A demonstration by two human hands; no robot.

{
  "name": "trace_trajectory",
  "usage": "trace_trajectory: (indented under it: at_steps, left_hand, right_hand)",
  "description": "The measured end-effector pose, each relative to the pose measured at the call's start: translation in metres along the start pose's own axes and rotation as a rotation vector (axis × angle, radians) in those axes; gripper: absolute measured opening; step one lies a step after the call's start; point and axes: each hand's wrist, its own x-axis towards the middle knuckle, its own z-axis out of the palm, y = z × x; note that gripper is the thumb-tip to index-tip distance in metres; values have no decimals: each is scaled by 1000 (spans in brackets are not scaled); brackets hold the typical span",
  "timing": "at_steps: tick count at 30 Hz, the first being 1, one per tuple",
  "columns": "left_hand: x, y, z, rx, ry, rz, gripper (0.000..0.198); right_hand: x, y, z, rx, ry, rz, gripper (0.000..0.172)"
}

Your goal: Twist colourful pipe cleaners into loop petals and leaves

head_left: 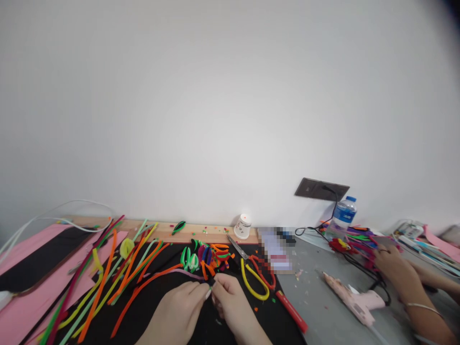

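And here the left hand (181,304) and right hand (229,298) nearly meet, fingertips pinched, grip contents impossible to tell, beside multicoloured looped fuzzy pipe cleaners (206,255).

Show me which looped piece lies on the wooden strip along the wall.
The green-and-black loop, left of the white cup. The yellow loop and the multicoloured cluster lie off the wooden strip, nearer the camera.

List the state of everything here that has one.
White paper cup: upside down.
Clear plastic bottle: upright, blue cap on.
Pink glue gun: lying, power unclear.
Yellow-and-red scissors: lying, blade gap unclear.
Dark wall socket: cable plugged in.
Orange fuzzy pipe cleaners: loose.
Left hand: pinched.
Right hand: pinched.
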Motion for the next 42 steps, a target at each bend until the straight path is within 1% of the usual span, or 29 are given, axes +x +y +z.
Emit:
trace_trajectory:
  at_steps: [2, 4, 8, 11, 14, 18, 20, 22, 24, 26, 27, 28, 29, 31, 32, 33, 35, 37, 39, 42]
  left_hand:
    - [2, 2, -2, -138, -15, -63, 28]
    - [4, 3, -3, -300, -32, -128, 33]
    - [9, 2, -1, -756, -105, -259, 36]
    - [10, 2, 2, -1097, -193, -359, 35]
    - [7, 2, 3, -1384, -252, -455, 30]
    - [3, 5, 3, -1606, -327, -499, 25]
    - [3, 6, 2, -1651, -351, -510, 25]
    - [3, 7, 1, -1652, -340, -528, 26]
    - [5, 7, 1, -1617, -295, -544, 26]
    - [7, 7, 0, -1557, -231, -549, 28]
    - [9, 7, -1, -1516, -197, -553, 30]
    - [11, 7, -1, -1471, -164, -556, 33]
    - [13, 6, -1, -1428, -136, -562, 35]
    - [15, 4, -1, -1369, -91, -575, 39]
    - [16, 3, -1, -1359, -75, -580, 40]
    - [16, 1, 0, -1360, -63, -585, 41]
    - [16, -1, 1, -1377, -43, -604, 42]
    - [16, -1, 2, -1400, -30, -627, 43]
    - [15, 0, 0, -1417, -24, -646, 43]
    - [15, 3, -4, -1427, -17, -657, 43]
  right_hand:
    - [-1, 0, -1, -71, 2, -90, 25]
    - [-3, -1, -2, -154, 12, -184, 26]
    - [-8, -6, -4, -304, -5, -326, 27]
    - [-12, -11, -6, -395, -17, -395, 29]
    - [-16, -15, -7, -452, -35, -430, 30]
    - [-21, -16, -9, -493, -44, -476, 30]
    - [-22, -15, -9, -509, -45, -505, 29]
    - [-20, -14, -8, -511, -50, -508, 30]
    - [-16, -14, -8, -488, -55, -480, 30]
    - [-11, -15, -10, -457, -14, -434, 29]
    - [-9, -16, -13, -454, 46, -409, 27]
    - [-6, -16, -17, -466, 132, -384, 25]
    - [-3, -16, -23, -503, 246, -367, 23]
    - [2, -14, -38, -639, 450, -312, 10]
    - [4, -12, -46, -722, 531, -285, 11]
    - [6, -10, -54, -803, 579, -249, 18]
    - [9, -4, -67, -968, 595, -138, 31]
    - [10, 1, -76, -1105, 568, -29, 39]
    - [11, 3, -81, -1191, 550, 65, 43]
    - [12, 4, -84, -1192, 530, 157, 42]
